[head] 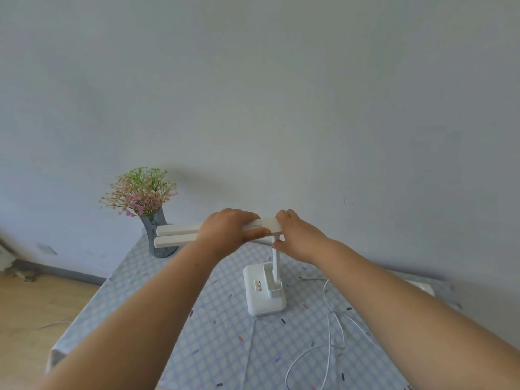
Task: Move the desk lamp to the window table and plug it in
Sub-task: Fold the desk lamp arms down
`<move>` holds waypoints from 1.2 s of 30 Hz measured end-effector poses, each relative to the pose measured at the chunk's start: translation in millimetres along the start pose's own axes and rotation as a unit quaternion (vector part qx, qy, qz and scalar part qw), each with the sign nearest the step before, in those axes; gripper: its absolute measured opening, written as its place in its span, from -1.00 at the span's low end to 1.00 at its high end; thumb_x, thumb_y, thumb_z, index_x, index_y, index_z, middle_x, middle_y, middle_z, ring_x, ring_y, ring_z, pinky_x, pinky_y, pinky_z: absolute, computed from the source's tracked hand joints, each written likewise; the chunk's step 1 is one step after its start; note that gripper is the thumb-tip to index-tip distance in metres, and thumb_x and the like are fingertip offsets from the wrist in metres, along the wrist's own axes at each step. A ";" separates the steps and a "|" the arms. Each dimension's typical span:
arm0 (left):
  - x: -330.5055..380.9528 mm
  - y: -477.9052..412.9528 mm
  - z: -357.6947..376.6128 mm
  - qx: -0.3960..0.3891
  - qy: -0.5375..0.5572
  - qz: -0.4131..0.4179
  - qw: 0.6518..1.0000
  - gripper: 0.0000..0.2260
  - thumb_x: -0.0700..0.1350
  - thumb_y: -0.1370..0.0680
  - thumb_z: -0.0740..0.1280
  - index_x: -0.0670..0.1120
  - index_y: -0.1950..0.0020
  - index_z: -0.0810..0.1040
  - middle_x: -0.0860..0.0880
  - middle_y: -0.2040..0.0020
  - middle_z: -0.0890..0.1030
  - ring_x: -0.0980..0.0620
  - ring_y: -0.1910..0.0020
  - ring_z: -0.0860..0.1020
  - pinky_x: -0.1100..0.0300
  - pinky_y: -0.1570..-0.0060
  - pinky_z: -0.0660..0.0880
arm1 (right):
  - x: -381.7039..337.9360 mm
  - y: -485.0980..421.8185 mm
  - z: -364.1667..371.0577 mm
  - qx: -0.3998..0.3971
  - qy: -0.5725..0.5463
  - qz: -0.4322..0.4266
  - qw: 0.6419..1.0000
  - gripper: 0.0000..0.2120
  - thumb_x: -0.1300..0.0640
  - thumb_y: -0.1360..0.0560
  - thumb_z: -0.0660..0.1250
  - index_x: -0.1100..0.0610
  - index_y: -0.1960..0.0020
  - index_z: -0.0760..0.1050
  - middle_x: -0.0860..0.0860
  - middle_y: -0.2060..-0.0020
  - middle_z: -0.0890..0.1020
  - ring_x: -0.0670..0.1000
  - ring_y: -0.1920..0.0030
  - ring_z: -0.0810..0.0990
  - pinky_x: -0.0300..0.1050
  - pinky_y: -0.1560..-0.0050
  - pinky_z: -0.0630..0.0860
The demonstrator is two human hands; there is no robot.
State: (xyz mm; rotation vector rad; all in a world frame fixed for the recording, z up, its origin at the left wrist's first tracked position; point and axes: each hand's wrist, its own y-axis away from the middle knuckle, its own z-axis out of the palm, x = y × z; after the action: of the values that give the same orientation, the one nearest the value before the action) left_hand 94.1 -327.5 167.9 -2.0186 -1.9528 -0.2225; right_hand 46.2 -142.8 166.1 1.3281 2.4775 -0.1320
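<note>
At the far left corner of the table, a grey vase (158, 237) of pink and green flowers (139, 191) stands on the blue checked tablecloth (213, 339), just behind the tip of the white desk lamp (263, 294). The left hand (228, 230) grasps the lamp's two-bar head (176, 235) from above with curled fingers, while the right hand (298, 237) pinches the hinge end where the head meets the thin stem. The lamp's base rests on the cloth below, and its white cord (329, 333) lies looped to the right.
</note>
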 end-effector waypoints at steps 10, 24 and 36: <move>3.1 2.5 6.0 0.026 0.052 -0.008 0.998 -0.60 0.37 -0.44 0.24 0.08 -0.04 0.50 0.12 0.15 0.56 0.07 0.15 0.50 0.16 0.08 0.34 | 3.3 -3.4 12.6 0.076 -0.178 0.042 0.980 -0.50 0.17 -0.39 0.42 0.06 -0.25 0.29 -0.02 -0.09 0.45 0.03 0.08 0.56 -0.12 0.09 0.49; 17.1 2.0 -13.2 -0.007 -0.056 -0.028 0.998 -0.57 0.36 -0.42 0.30 0.11 -0.12 0.59 0.09 0.10 0.41 0.10 0.10 0.38 0.20 0.20 0.34 | 18.2 3.6 31.0 0.008 -0.339 0.099 0.936 -0.86 0.03 -0.40 0.39 -0.05 0.04 0.55 -0.06 0.30 0.65 -0.04 0.25 0.63 -0.07 0.11 0.60; 38.1 -3.6 -40.2 -0.146 -0.132 -0.056 0.979 -0.61 0.12 -0.48 0.37 -0.09 -0.20 0.60 -0.07 -0.10 0.61 -0.05 -0.09 0.56 0.11 -0.06 0.48 | 14.2 5.2 47.0 -0.039 -0.179 0.113 0.977 -0.67 -0.18 -0.59 0.10 0.05 -0.05 0.45 -0.03 0.10 0.59 -0.02 0.14 0.54 -0.13 0.17 0.38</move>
State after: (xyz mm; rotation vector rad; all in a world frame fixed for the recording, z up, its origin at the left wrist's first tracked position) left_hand 96.9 -305.0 218.6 -2.2177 -2.3180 -0.2966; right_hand 54.5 -139.5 117.6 1.4010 2.0017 -0.1985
